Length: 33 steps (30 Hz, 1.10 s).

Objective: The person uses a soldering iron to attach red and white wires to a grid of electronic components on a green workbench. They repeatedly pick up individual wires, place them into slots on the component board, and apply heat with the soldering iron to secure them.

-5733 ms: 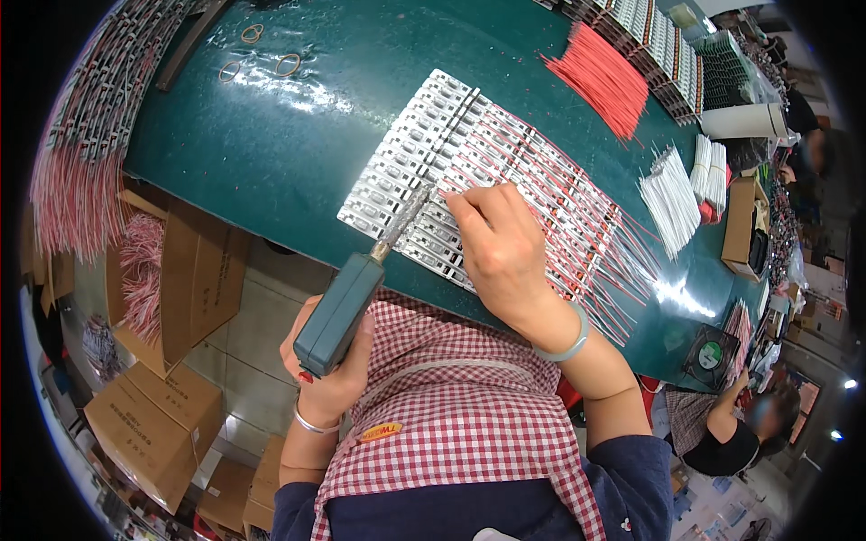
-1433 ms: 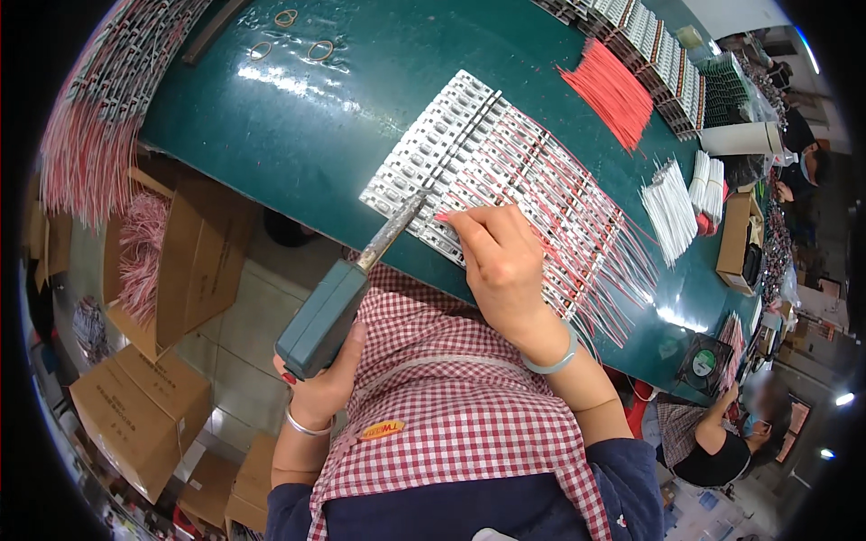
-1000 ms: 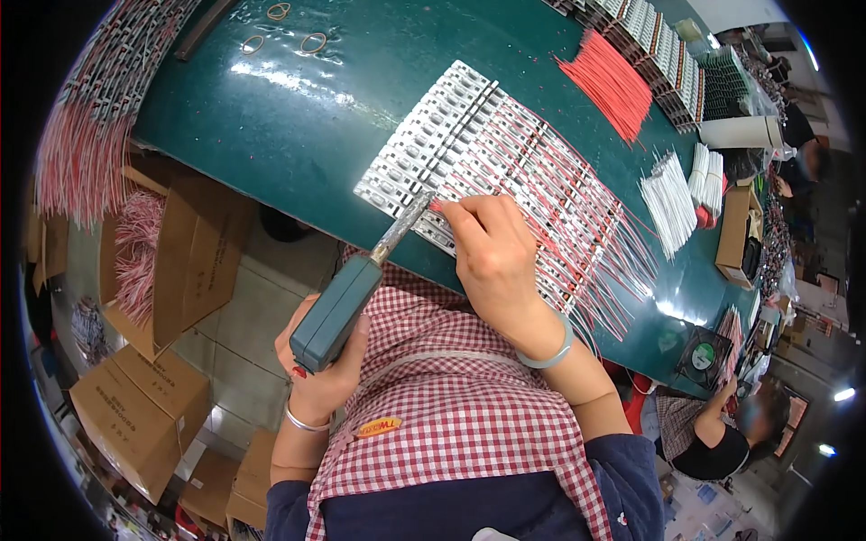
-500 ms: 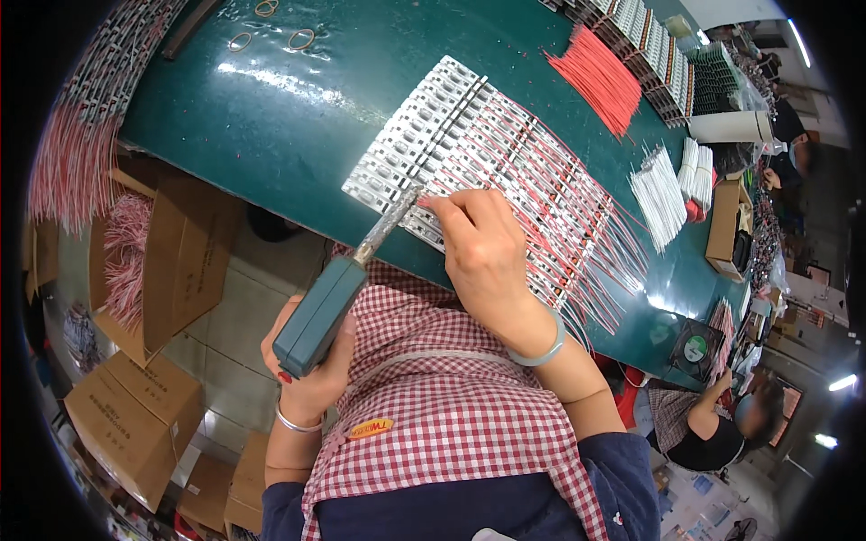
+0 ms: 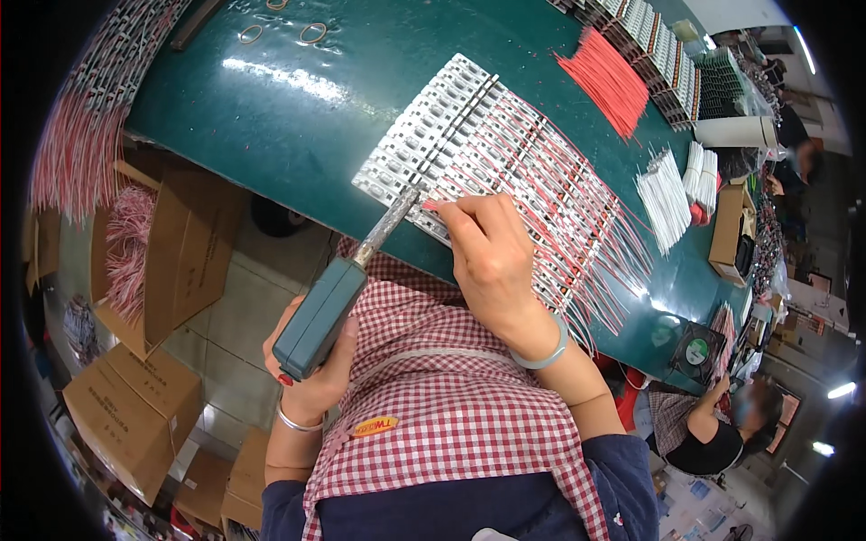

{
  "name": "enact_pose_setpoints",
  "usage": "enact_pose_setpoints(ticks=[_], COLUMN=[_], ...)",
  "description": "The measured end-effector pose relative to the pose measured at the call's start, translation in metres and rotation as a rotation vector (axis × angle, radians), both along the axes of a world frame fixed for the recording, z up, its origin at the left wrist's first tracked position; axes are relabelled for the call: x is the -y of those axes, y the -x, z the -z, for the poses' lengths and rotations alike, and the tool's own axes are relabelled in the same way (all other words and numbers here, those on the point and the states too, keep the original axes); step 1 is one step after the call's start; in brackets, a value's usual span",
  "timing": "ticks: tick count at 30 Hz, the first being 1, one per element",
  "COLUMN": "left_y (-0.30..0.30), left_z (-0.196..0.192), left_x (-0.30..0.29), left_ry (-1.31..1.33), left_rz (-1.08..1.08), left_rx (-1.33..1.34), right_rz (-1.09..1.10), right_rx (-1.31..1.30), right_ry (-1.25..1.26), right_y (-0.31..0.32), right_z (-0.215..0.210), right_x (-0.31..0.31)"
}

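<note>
Soldering iron, teal-handled, sits clenched in my left hand, tip at the white strip row; my right hand pinches a wire there on the green workbench, cardboard boxes below.

- Tabletop: dark teal green, glossy, with white glare streaks.
- Soldering tool: teal body, silver-grey metal shaft.
- Strips: white and pale grey, laid in a row, with red and white wires.
- Loose wire bundle: bright red.
- Second wire bundle: white.
- Apron: red and white check, small yellow label.
- Sleeves: navy blue.
- Wristband: pale blue-grey.
- Bangle: silver.
- Fingernails: red.
- Boxes: plain brown cardboard.
- Floor: pale beige tile.
</note>
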<state>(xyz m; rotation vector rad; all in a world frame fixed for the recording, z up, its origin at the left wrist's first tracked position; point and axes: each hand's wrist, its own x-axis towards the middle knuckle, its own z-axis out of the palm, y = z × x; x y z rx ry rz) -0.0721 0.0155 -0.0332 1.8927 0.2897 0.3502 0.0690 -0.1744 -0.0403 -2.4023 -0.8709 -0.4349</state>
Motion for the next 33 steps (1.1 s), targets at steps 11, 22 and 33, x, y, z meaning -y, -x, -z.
enact_pose_setpoints(ticks=[11,22,33], left_y=[0.001,-0.006,0.000], left_z=[0.003,0.000,0.005], left_x=[0.001,0.003,0.002], left_ry=[-0.029,-0.162,-0.031], left_rz=[0.024,0.048,0.017], left_rx=[-0.030,0.017,0.012], right_rz=[-0.008,0.005,0.029], right_rx=[-0.017,-0.027,-0.030], right_ry=[0.022,0.029,0.027], right_y=[0.000,0.000,-0.001], right_z=[0.002,0.001,0.004], right_x=[0.001,0.000,0.001])
